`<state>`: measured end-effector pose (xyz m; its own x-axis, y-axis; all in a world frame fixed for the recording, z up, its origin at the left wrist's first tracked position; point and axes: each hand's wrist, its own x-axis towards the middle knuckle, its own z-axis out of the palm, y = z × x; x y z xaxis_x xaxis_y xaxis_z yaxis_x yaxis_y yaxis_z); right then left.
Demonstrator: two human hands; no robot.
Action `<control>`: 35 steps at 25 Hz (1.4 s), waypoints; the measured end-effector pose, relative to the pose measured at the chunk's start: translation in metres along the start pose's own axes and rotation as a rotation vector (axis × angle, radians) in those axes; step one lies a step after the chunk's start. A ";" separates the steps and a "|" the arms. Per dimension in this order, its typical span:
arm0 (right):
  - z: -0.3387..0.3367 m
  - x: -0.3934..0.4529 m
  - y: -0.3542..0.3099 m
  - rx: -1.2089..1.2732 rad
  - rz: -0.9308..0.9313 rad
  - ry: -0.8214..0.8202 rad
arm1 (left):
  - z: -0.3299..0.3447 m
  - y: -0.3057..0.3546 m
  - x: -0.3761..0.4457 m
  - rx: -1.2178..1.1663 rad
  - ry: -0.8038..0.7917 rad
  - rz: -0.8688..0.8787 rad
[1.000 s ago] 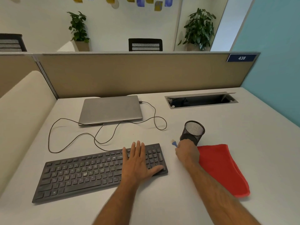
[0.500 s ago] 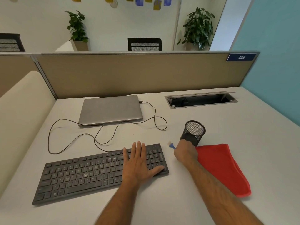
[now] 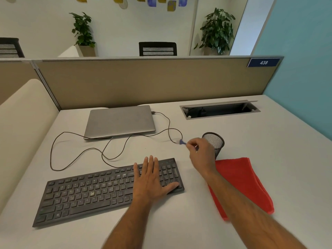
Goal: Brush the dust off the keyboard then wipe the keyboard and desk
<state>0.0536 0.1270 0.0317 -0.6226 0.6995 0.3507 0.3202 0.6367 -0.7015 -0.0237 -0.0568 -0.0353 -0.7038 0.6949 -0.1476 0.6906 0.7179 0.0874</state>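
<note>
A: Entry, head view. What do I log for the left hand (image 3: 151,178)?

B: I see it flat on the right part of the flat black plastic keyboard (image 3: 107,187), fingers straight and close together, thumb spread out to the keyboard's near right corner. The keyboard lies at the near left of the pale grey desk (image 3: 269,159), long side slightly slanted.

A: And the right hand (image 3: 201,151)?

B: Raised above the desk, just left of the black wire-mesh pen cup (image 3: 214,142). Its fingers are curled and pinch a small blue-handled brush (image 3: 181,142), whose pale tip points left, over a loop of the thin dark cable (image 3: 111,155). Tip blurred; I cannot tell whether it touches the cable.

A: Cloth?

B: The folded red cloth (image 3: 242,180) lies on the desk near the cup, partly under my right forearm.

A: Background items?

B: A closed silver laptop (image 3: 119,121) sits far left of centre, cable plugged into its right edge. An open metal cable hatch (image 3: 220,109) is far right.
</note>
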 end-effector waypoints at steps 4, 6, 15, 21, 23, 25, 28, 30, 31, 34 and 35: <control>-0.053 0.039 0.000 -0.068 -0.005 0.104 | 0.002 -0.001 0.000 0.003 0.011 -0.001; -0.074 0.057 0.007 -0.161 -0.018 0.125 | 0.002 -0.001 -0.001 0.002 0.014 -0.001; -0.078 0.085 0.024 -0.499 0.001 -0.307 | 0.002 -0.001 -0.001 -0.005 0.012 0.000; -0.067 0.089 0.032 -0.539 0.006 -0.530 | 0.001 -0.001 0.000 -0.001 0.008 -0.002; -0.066 0.091 0.035 -0.558 0.004 -0.552 | 0.001 -0.001 0.000 -0.008 0.005 0.000; -0.067 0.092 0.035 -0.611 -0.028 -0.557 | 0.001 -0.001 -0.001 -0.018 0.008 0.004; -0.070 0.097 0.035 -0.657 -0.068 -0.507 | 0.001 -0.001 -0.001 -0.017 0.007 0.003; -0.071 0.098 0.034 -0.709 -0.093 -0.480 | 0.001 -0.001 0.000 -0.018 0.009 -0.002; -0.071 0.097 0.033 -0.716 -0.095 -0.457 | -0.001 0.000 -0.002 -0.027 0.001 -0.002; -0.077 0.096 0.026 -0.593 -0.139 -0.284 | -0.002 -0.001 -0.001 -0.026 -0.004 -0.004; -0.079 0.095 0.019 -0.499 -0.206 -0.168 | -0.004 0.001 -0.004 -0.038 0.003 -0.002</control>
